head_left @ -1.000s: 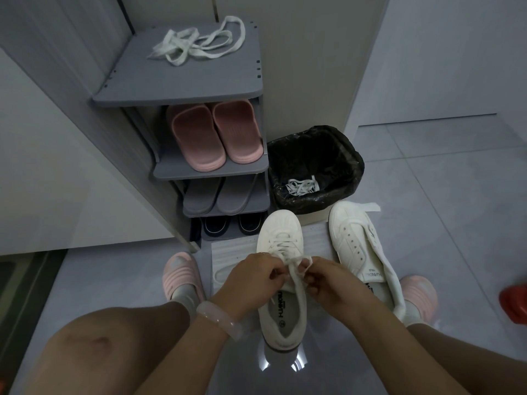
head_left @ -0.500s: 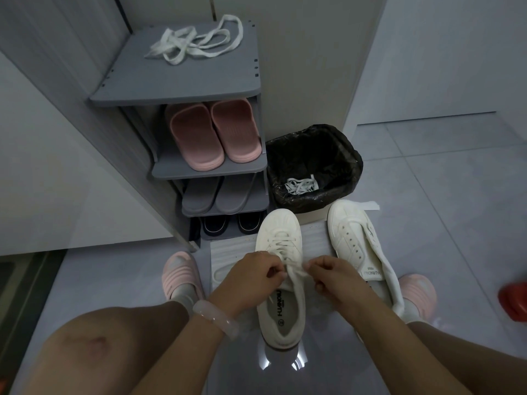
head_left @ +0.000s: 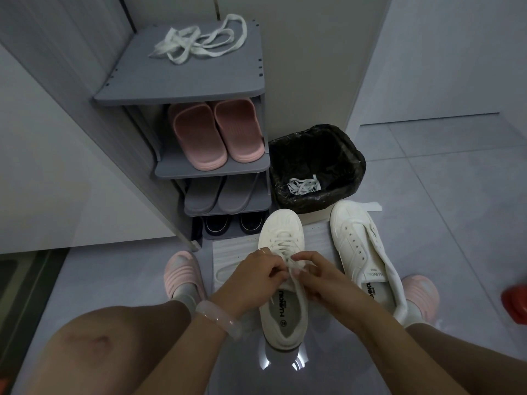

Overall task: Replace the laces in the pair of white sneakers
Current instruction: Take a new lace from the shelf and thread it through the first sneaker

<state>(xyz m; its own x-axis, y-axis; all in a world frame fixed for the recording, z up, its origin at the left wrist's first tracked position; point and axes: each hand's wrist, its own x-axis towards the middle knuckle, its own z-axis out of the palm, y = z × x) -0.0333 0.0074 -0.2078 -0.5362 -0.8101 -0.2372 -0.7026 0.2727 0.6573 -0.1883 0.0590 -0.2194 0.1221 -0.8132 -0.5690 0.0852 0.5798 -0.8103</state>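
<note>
The flat white lace of the laced white leather sneaker is pinched by the left hand and the right hand. If one end is released, the knot could be loosened. The unlaced white sneaker, at three o'clock, could be bumped.

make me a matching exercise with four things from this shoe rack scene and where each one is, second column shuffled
Things:
1. loose white laces
2. pink slippers
3. old laces
4. unlaced sneaker

Places:
A. inside the black-lined bin
B. on the rack's top shelf
C. on the floor, right of the laced sneaker
D. on the rack's second shelf

Pairs: 1-B, 2-D, 3-A, 4-C
</note>
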